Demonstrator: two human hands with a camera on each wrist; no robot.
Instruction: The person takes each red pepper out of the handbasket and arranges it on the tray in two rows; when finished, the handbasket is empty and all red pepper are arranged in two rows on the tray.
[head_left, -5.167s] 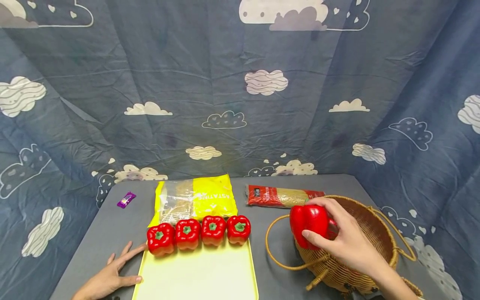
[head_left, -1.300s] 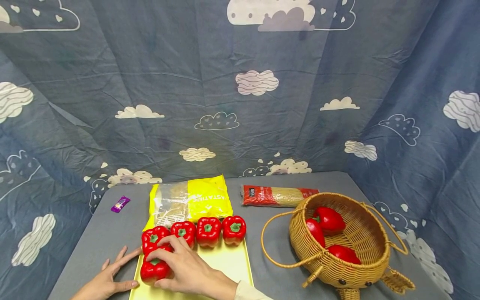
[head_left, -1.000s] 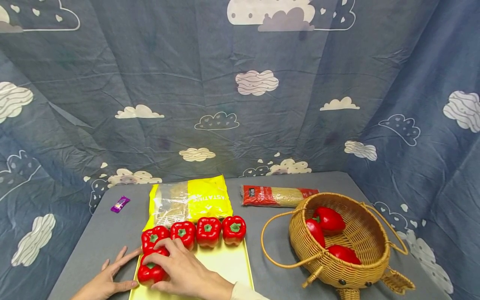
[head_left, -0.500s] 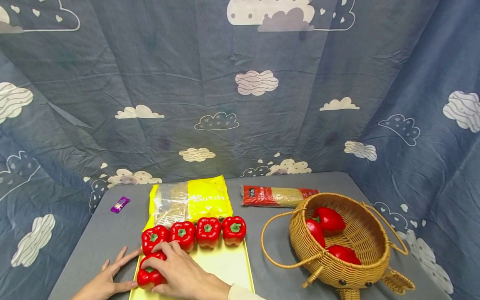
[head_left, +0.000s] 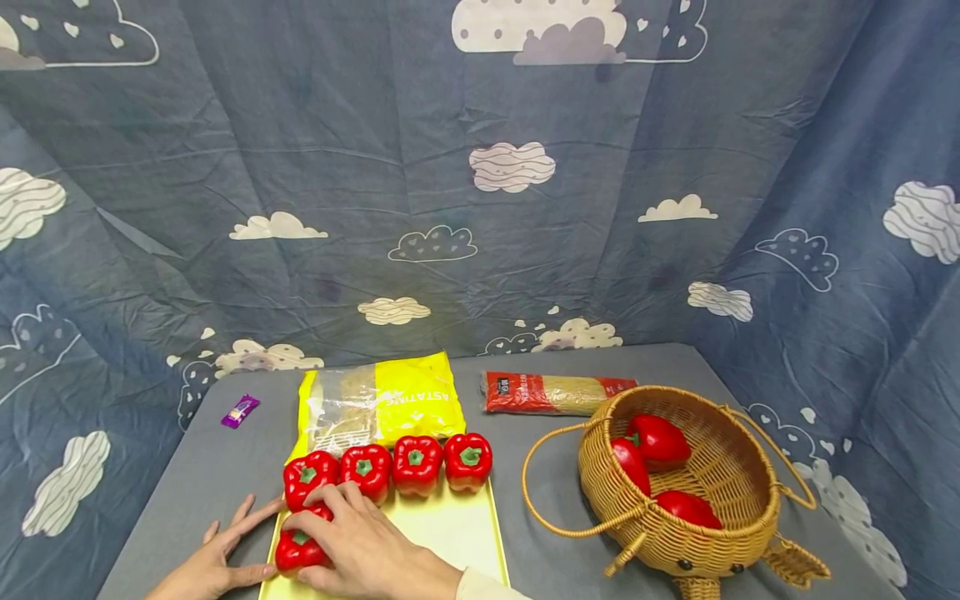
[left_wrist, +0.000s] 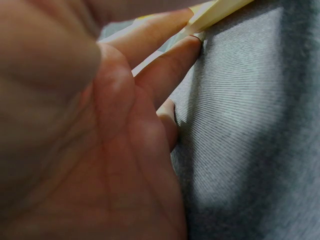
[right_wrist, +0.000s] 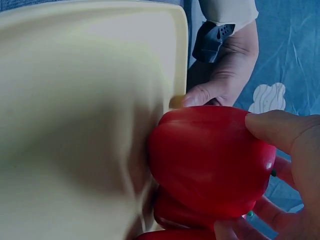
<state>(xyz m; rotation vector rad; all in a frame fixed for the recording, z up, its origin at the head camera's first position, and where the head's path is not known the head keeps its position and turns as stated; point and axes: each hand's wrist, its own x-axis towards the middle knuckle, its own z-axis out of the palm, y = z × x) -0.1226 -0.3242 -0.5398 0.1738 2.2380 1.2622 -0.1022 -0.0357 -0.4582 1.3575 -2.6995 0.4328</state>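
My right hand (head_left: 367,542) grips a red bell pepper (head_left: 300,553) standing stem up at the left side of the pale yellow tray (head_left: 450,521). In the right wrist view, thumb and fingers span this glossy pepper (right_wrist: 210,155) near its stem end. It sits just in front of the leftmost pepper (head_left: 309,475) of a row of several red bell peppers along the tray's far edge. My left hand (head_left: 213,560) rests beside the tray's left edge with fingers extended, thumb and fingertips touching the rim; the left wrist view shows its palm (left_wrist: 135,145).
A wicker basket (head_left: 675,533) with three red peppers (head_left: 660,442) visible inside stands at the right, one loop handle reaching towards the tray. Behind the tray lies a yellow pasta bag (head_left: 420,396), then a red noodle packet (head_left: 555,392) and a small purple wrapped sweet (head_left: 241,411).
My right hand has carried the pepper from the basket to the tray's left side and shifted it slightly left and nearer. The left hand has stayed at the rim. Lately almost nothing moves.
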